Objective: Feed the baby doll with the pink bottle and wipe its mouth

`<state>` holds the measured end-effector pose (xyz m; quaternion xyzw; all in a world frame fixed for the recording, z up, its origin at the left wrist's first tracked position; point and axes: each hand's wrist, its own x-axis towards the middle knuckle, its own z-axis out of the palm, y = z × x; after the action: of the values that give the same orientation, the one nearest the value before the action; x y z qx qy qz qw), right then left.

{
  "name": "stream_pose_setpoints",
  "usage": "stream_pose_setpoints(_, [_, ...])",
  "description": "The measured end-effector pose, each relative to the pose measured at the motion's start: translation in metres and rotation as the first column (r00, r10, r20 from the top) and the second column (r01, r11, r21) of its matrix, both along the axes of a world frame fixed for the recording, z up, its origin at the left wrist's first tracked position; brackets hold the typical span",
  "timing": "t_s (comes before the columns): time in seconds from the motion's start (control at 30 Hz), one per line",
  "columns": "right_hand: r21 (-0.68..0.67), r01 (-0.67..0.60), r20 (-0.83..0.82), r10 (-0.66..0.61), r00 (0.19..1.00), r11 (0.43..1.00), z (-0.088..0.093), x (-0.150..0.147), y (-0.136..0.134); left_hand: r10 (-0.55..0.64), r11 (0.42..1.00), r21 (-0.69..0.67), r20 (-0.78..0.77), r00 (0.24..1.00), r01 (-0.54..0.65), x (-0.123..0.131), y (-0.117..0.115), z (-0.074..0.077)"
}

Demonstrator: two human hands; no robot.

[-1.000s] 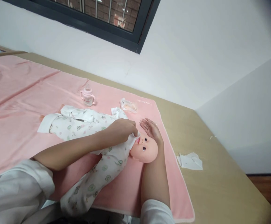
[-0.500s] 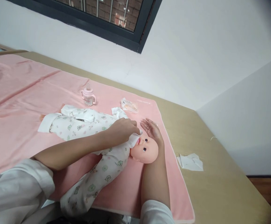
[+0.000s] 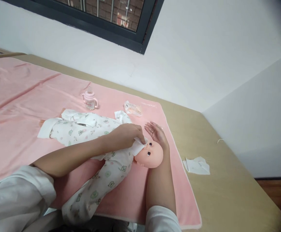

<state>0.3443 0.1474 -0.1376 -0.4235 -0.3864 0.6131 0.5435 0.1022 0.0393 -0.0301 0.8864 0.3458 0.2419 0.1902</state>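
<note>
A baby doll (image 3: 152, 158) in white printed clothes lies on its back on a pink blanket (image 3: 133, 199), its head to the right. My left hand (image 3: 127, 135) reaches across its chest, fingers pinched on a white tissue (image 3: 137, 148) that covers the doll's mouth. Beyond the head is my right hand (image 3: 156, 131), palm up with fingers stretched out; the doll's head rests against that wrist and forearm. One printed sleeve (image 3: 106, 180) stretches toward me.
A pink-handled baby bottle (image 3: 90, 100) stands behind the doll, near a small clear packet (image 3: 132, 109). On the wooden tabletop (image 3: 217, 193) to the right lies a folded white tissue (image 3: 197, 166). A white wall and dark window frame (image 3: 106, 36) rise behind.
My left hand has moved the tissue slightly up the doll's face, and it now covers the mouth that showed before. My right hand keeps its place.
</note>
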Motion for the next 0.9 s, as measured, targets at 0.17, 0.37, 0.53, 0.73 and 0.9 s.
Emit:
stream_pose_setpoints(0.17, [-0.016, 0.009, 0.001, -0.009, 1.000, 1.000, -0.001, 0.000, 0.003, -0.017, 1.000, -0.015, 0.010, 1.000, 0.017, 0.000, 0.001, -0.003])
stream_pose_setpoints(0.37, [-0.007, 0.008, -0.002, -0.008, 1.000, 1.000, 0.000, 0.000, 0.003, -0.010, 0.997, 0.075, -0.040, 0.999, 0.013, 0.001, 0.004, -0.010])
stream_pose_setpoints(0.53, [-0.010, 0.009, -0.011, -0.009, 1.000, 1.000, 0.001, -0.001, 0.002, 0.036, 0.995, 0.095, -0.096, 0.995, -0.027, 0.002, 0.005, -0.008])
stream_pose_setpoints(0.73, [0.014, -0.012, -0.014, 0.012, 1.000, 1.000, -0.003, 0.001, 0.003, 0.074, 0.989, 0.135, -0.099, 0.992, -0.060, -0.001, 0.008, -0.008])
stream_pose_setpoints(0.9, [0.004, -0.010, -0.016, 0.010, 1.000, 1.000, -0.006, 0.002, 0.005, 0.087, 0.988, 0.138, -0.104, 0.991, -0.073, -0.001, 0.013, -0.013])
